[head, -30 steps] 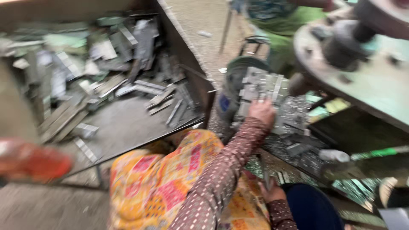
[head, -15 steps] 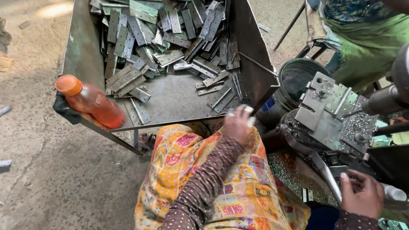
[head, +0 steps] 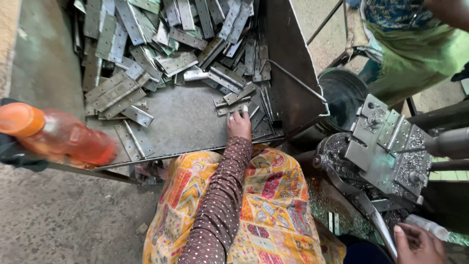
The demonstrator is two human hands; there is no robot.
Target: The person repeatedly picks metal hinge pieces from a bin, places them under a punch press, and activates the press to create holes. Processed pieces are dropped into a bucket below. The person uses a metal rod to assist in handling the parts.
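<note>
Head view looks straight down on a seated person's lap. Far to the left of both hands, an orange bottle lies blurred on the bin's edge, its cap pointing left and its base hard to make out. Beyond it the metal bin holds a heap of hinge plates, the top ones cut off by the frame. The left hand rests fingers-down on a hinge plate at the heap's near edge; that plate lies flat, long axis running left to right, partly hidden under the fingertips. The right hand, half cut off at the bottom corner, curls loosely beside a machine lever; whether it grips anything, I cannot tell.
</note>
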